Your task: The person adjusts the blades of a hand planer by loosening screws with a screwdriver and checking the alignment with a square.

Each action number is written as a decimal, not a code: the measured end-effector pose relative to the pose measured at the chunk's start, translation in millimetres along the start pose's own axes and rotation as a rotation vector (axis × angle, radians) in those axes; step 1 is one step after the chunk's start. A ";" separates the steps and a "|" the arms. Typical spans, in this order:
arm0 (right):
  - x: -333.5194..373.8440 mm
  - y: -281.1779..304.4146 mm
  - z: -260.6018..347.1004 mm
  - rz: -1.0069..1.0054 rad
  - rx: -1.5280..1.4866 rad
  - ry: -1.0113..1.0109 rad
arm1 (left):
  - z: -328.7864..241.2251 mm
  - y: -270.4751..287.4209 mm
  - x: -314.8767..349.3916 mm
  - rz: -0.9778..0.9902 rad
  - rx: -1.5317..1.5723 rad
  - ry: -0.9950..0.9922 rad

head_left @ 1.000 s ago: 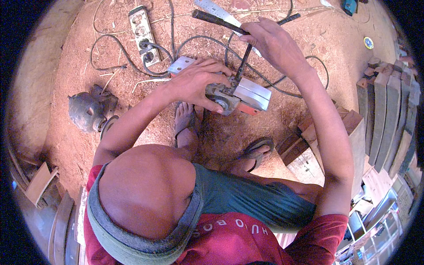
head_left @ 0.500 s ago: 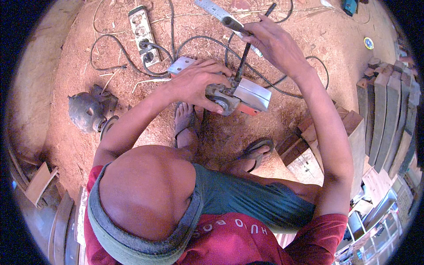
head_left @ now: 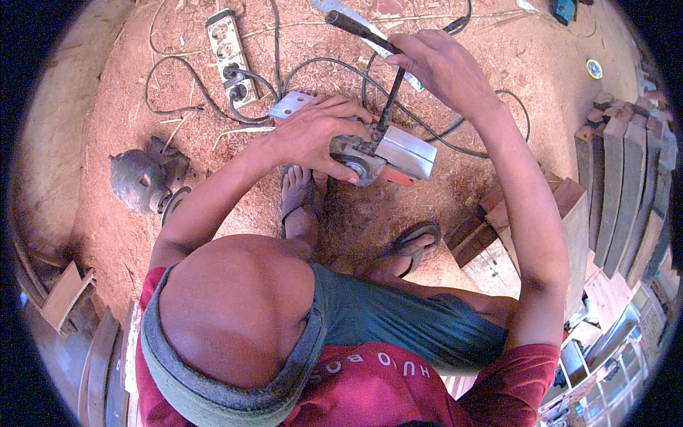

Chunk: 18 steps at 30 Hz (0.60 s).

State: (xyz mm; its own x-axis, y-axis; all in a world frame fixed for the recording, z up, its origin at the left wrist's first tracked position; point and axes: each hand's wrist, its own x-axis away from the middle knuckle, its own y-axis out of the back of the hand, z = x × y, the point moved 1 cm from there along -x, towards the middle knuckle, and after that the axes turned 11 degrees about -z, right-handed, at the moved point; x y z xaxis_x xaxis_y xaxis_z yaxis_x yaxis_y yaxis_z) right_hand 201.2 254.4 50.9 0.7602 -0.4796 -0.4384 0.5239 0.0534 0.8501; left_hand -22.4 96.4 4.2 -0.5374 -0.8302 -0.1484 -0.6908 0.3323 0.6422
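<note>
An electric planer (head_left: 407,151) lies with its shiny metal sole up and its orange body beneath, near my feet. My left hand (head_left: 313,135) spreads over its middle, fingers wrapped across the body and thumb by the round hub, holding it. Closed around the upper part of a black T-handle socket wrench (head_left: 391,96) is my right hand (head_left: 441,67). The wrench's shaft runs down to the planer's cutter area, where its tip is hidden in the slot. Its crossbar juts out to the upper left of my fingers.
A steel ruler (head_left: 338,8) lies behind the wrench. Black cables loop over the sawdust-covered ground from a white power strip (head_left: 222,43). A dark, dusty power tool (head_left: 139,178) sits at left. Stacked wood pieces (head_left: 612,185) stand at right.
My right hand has turned the wrench a little; its crossbar now swings farther to the left. My left hand and the planer stay nearly still.
</note>
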 end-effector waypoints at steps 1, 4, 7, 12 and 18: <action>-0.2 0.8 -0.1 0.013 0.008 0.002 | -0.4 -0.1 -0.1 0.004 -0.002 0.007; -4.1 6.4 2.7 0.096 0.044 -0.013 | 0.5 -0.5 1.6 -0.002 -0.003 0.012; -2.0 13.7 6.0 0.094 0.027 -0.058 | -0.4 -0.2 1.1 -0.006 0.000 0.009; -6.9 29.2 13.4 -0.020 0.010 -0.009 | 0.7 -2.2 1.6 -0.075 -0.027 -0.024; -6.8 34.4 28.4 -0.023 -0.088 -0.006 | -1.4 0.4 -0.4 -0.070 -0.022 -0.030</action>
State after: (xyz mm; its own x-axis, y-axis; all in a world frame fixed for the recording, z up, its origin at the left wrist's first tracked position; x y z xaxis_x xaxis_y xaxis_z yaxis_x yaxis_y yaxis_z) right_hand 203.2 234.6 91.4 0.7454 -0.4869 -0.4553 0.5730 0.1190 0.8108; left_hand -21.7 96.2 5.6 -0.5026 -0.8373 -0.2154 -0.7162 0.2637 0.6461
